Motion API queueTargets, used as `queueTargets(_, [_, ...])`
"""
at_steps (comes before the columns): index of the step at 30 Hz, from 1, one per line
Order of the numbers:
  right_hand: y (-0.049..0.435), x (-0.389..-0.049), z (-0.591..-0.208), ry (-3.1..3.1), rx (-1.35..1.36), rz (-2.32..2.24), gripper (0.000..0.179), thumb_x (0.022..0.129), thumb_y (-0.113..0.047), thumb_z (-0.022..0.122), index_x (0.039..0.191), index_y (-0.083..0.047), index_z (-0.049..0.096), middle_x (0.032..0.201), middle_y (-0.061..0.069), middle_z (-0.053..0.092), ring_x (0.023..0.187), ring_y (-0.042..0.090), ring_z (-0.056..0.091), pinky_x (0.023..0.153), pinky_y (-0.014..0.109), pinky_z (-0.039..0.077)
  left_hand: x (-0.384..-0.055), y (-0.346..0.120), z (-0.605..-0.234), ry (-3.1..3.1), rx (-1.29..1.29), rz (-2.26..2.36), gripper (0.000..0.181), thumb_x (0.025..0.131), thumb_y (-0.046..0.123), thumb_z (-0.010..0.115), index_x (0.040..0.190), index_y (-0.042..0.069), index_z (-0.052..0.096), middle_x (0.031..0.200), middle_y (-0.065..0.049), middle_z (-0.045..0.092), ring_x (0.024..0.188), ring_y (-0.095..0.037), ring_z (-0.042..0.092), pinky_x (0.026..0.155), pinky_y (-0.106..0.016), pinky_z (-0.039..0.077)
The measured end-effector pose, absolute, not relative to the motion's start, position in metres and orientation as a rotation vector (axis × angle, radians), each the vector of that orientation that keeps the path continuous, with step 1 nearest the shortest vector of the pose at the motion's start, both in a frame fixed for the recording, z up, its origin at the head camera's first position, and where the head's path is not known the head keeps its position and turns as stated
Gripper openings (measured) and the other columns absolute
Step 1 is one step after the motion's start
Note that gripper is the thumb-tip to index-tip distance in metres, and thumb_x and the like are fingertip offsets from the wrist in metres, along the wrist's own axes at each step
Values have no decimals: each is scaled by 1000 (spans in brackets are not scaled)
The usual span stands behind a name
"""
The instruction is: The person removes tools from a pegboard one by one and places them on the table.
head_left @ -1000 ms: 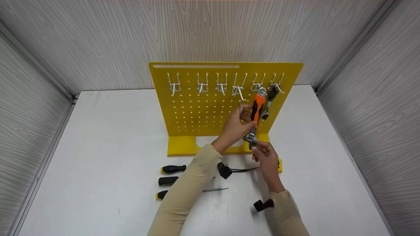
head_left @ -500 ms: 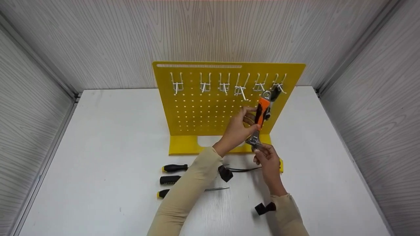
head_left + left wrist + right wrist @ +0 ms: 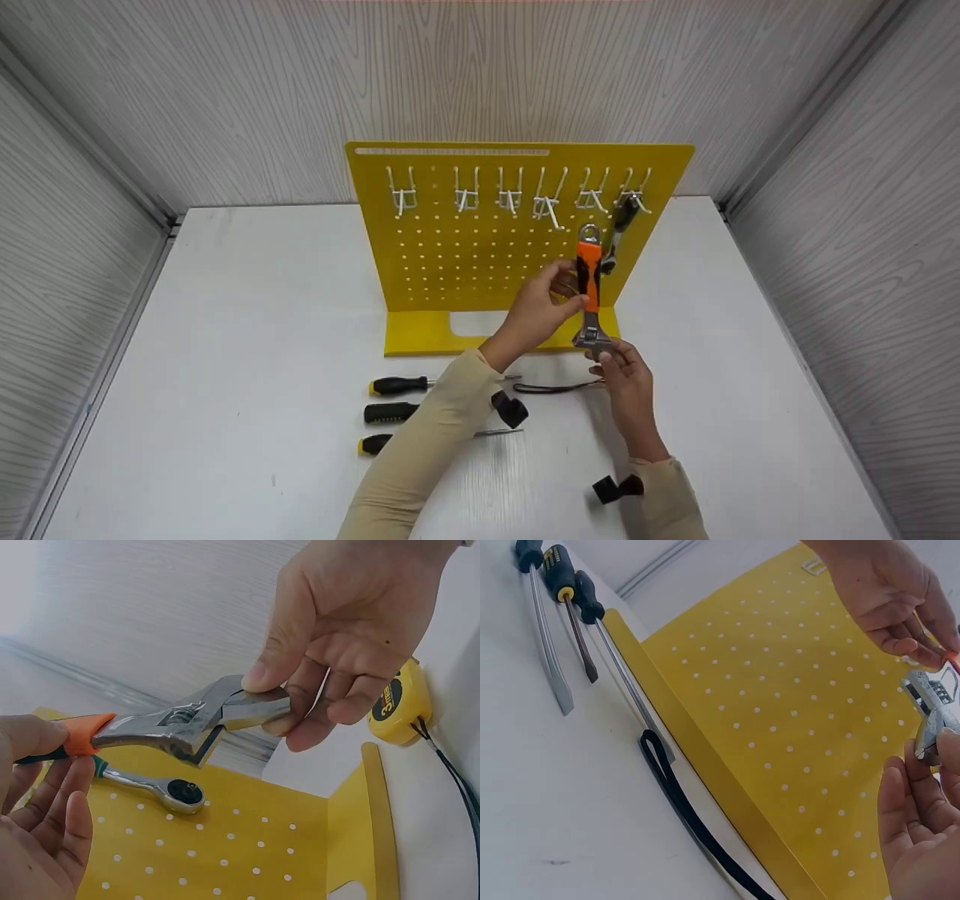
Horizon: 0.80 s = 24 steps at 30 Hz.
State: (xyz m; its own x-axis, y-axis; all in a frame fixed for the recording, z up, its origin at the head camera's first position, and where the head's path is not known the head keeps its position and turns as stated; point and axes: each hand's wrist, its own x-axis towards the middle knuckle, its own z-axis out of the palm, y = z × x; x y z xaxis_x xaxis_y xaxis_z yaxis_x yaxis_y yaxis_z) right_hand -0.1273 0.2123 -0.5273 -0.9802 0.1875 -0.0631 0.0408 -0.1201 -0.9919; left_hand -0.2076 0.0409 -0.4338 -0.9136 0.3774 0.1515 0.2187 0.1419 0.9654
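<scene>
An adjustable wrench with an orange and black handle stands nearly upright before the yellow pegboard, ring end up. My left hand grips its handle between thumb and fingers. At the lower end, my right hand pinches the steel head, thumb on one side and fingers on the other. The wrench's ring lies below the double hooks in the head view. A ratchet wrench hangs from the rightmost hook, just beside the held wrench.
Several white hooks line the board's upper part. Three screwdrivers lie on the white table, partly under my left forearm. A yellow tape measure with a black strap lies near the board's right foot.
Both hands have lowered the wrench and brought it away from the hooks. It has swung from a tilt to nearly upright, and the right hand has shifted slightly right and down.
</scene>
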Motion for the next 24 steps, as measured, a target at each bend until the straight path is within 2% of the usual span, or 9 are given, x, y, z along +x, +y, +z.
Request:
queueTargets(6, [219,-121,-529,-2071,-372,2229,27,96,-17,59,120,-4,56,95,0,69,93,27,63,80,28,54,-206,32,-441,2249,515,1922,36,90,22,68,121,9,55,105,-6,67,94,-11,61,85,-26,50])
queueTargets(12, [222,-117,-526,-2059,-413,2212,27,96,-15,59,122,-6,59,92,-1,68,90,22,63,80,31,54,-204,24,-447,2190,478,1952,31,90,23,69,115,10,55,102,-5,68,90,-12,61,81,-24,50])
queueTargets(16, [224,-114,-525,-2043,-423,2178,33,94,-15,62,126,-4,59,93,-2,67,85,15,63,79,31,56,-202,19,-452,2188,479,1929,37,90,23,69,120,11,51,103,-6,68,87,-12,60,77,-23,50])
queueTargets(20, [228,-112,-525,-2061,-398,2131,37,93,-15,64,128,-3,59,93,-2,66,82,16,62,76,31,56,-199,14,-458,2190,465,1923,45,90,23,69,127,14,46,104,-6,69,83,-13,58,72,-23,48])
queueTargets(24, [230,-109,-527,-2112,-332,2096,40,90,-10,67,128,-2,59,96,-2,65,84,14,61,74,25,55,-196,11,-466,2198,456,1938,46,89,23,70,127,13,46,103,-7,70,82,-13,58,73,-24,48])
